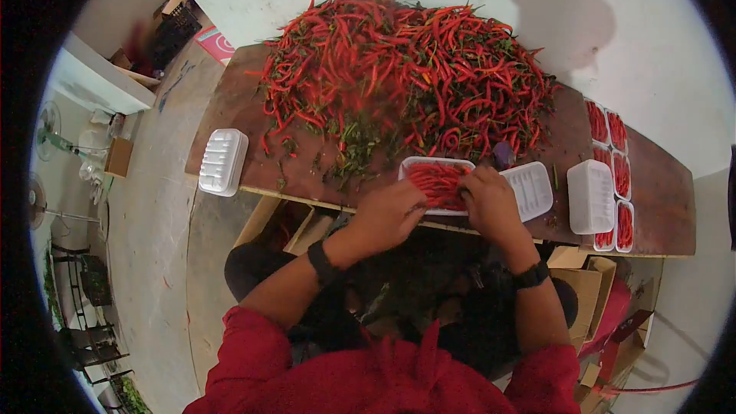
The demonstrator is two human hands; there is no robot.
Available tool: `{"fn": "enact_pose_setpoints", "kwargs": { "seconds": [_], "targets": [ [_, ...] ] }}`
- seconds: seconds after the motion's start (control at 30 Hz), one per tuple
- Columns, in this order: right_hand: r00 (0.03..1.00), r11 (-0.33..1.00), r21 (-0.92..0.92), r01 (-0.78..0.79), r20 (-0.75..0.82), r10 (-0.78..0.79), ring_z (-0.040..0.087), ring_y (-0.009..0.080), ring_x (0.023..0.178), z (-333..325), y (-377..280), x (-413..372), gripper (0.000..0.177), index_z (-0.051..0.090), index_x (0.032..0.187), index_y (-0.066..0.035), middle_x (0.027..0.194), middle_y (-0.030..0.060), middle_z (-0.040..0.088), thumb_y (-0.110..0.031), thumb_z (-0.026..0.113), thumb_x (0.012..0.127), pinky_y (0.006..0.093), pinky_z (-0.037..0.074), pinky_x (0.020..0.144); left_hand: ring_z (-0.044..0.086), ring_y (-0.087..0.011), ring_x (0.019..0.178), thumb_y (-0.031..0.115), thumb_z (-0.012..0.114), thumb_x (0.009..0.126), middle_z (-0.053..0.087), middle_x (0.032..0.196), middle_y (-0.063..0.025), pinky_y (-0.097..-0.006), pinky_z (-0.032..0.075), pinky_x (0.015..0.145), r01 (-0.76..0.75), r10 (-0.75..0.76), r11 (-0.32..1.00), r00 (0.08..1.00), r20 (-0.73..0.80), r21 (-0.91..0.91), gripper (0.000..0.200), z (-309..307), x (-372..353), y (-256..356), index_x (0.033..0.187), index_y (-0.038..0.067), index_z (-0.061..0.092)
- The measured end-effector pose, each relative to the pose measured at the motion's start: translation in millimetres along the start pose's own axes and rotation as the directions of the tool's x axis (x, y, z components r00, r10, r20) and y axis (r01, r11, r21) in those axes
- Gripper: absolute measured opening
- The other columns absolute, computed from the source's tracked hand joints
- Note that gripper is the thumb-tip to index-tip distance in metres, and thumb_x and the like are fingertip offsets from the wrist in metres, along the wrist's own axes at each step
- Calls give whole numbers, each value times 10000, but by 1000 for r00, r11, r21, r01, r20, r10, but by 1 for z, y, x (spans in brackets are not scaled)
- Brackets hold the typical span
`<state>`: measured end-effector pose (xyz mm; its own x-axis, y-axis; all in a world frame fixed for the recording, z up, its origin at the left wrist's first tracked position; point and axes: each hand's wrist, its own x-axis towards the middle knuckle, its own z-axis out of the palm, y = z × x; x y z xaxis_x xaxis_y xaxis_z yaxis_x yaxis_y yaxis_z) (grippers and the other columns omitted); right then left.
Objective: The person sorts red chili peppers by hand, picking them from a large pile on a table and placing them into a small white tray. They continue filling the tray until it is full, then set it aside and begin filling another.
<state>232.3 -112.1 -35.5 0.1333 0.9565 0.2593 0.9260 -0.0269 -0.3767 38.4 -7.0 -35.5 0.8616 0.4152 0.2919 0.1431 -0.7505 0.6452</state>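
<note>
A white foam tray (pixel 438 159) at the table's front edge is filled with red chili peppers (pixel 434 184) lying lengthwise. My left hand (pixel 389 211) is at the tray's left end, fingers curled together against the peppers; what they pinch is hidden. Over the right end, my right hand (pixel 491 198) is closed, with its fingertips on the pepper ends. An unfilled white tray (pixel 530 190) lies just right of my right hand. Behind the filled tray spreads a large heap of loose red chilies (pixel 460 69) with green stems and leaves.
A stack of white trays (pixel 223 161) sits at the table's left end. Another tray stack (pixel 590 198) stands at the right, beside several filled trays (pixel 622 176). A purple object (pixel 503 155) lies by the heap. Cardboard boxes (pixel 586 284) are under the table, which meets a white wall.
</note>
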Motion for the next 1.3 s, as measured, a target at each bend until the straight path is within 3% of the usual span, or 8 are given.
{"fn": "enact_pose_setpoints", "kwargs": {
  "seconds": [0.27,0.33,0.43,0.53,1.03,1.3],
  "targets": [
    [1000,999,-45,4,17,-3,545,312,858,1,-2,0,146,615,872,-59,838,109,568,-59,616,726,413,450,740,580,-306,831,87,604,754,570,902,-109,-391,478,682,-82,85,995,995,-54,65,229,6,5,0,979,48,595],
    [1000,999,-44,2,-1,-2,547,312,854,3,-2,-1,146,618,872,-62,836,108,570,-59,617,726,413,451,740,572,-325,908,91,614,766,572,966,-141,-398,483,765,-39,36,996,998,49,79,300,5,6,2,1061,44,586],
    [1000,999,-39,-9,-15,8,550,311,849,4,-3,-1,149,623,872,-62,832,108,573,-59,621,723,412,452,740,573,-322,911,89,612,762,574,985,-140,-401,482,776,-57,55,990,998,19,127,315,8,6,3,1073,47,587],
    [1000,999,-33,-16,-17,15,551,311,845,4,-4,-1,158,624,876,-60,833,109,575,-59,629,718,412,452,741,568,-299,814,54,587,720,548,910,-107,-388,472,678,-130,144,978,987,-77,165,305,12,10,2,1023,33,593],
    [1000,999,-54,-4,-23,3,546,308,852,-1,-11,0,163,614,866,-62,850,110,581,-71,637,705,412,434,731,538,-285,835,84,572,718,530,887,-95,-406,438,678,-194,195,930,980,28,312,293,21,16,-5,1009,51,594],
    [1000,999,-51,-11,-22,10,551,311,842,5,-9,-2,138,616,861,-66,840,117,584,-81,624,724,417,425,724,579,-309,849,92,550,724,582,923,-111,-435,465,678,-197,215,921,976,-18,337,292,21,16,-6,1009,88,610]
  ]
}}
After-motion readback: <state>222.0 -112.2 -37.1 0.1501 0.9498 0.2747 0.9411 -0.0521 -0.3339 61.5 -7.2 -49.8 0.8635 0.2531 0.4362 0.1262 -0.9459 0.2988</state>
